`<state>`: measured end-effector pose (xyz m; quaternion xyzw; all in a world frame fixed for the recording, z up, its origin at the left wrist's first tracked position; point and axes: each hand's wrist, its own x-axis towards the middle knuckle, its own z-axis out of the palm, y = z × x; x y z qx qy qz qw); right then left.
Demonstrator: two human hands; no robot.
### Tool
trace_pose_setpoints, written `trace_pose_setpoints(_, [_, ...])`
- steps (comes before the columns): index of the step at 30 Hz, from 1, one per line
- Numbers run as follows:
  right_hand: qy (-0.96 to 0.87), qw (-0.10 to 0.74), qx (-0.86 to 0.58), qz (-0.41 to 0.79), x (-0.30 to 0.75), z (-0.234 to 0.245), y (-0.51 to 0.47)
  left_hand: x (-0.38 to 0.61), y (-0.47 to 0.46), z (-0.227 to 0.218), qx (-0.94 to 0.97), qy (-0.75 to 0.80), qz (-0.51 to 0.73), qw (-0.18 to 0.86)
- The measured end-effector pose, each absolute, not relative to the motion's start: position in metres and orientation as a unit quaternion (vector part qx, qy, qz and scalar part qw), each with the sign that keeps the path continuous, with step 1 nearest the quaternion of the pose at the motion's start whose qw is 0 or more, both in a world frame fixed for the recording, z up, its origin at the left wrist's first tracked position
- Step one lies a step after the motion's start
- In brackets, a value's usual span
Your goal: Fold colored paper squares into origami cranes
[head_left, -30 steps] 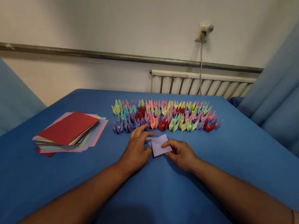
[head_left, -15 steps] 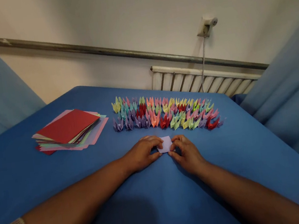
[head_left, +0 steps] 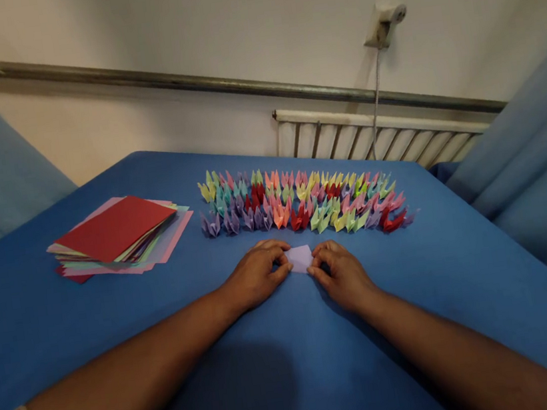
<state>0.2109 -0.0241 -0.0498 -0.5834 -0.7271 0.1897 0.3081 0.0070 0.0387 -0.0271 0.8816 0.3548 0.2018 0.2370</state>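
Observation:
Between my hands is a small folded piece of pale purple paper (head_left: 300,259), close to the blue tabletop. My left hand (head_left: 262,270) pinches its left edge between thumb and fingers. On the opposite side, my right hand (head_left: 340,273) grips the right edge the same way. Just beyond my hands stand rows of folded paper cranes (head_left: 300,217) in purple, red, orange, pink, yellow and green. A stack of coloured paper sheets (head_left: 118,227), with a red one on top, lies to the left.
A blue cover (head_left: 187,391) spreads over the table. Behind it are a white radiator (head_left: 345,135), a metal pipe (head_left: 176,80) along the wall, and a socket with a plug and hanging cord (head_left: 383,24). Blue curtains (head_left: 540,163) hang at both sides.
My left fingers have drawn back from the paper's face to its left edge, so more of the paper shows. The camera view has shifted slightly.

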Motion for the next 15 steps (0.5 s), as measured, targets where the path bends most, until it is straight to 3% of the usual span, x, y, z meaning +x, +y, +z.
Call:
trace_pose_setpoints(8, [-0.723,0.29,-0.606,0.162,0.211,-0.048,-0.024,0.008,0.038,-0.031,0.879,0.376,0.214,0.2])
trace_pose_setpoints(15, [-0.738,0.3,-0.583,0.158,0.218,-0.057,-0.021,0.006,0.027,-0.02,0.935,0.285,0.175,0.117])
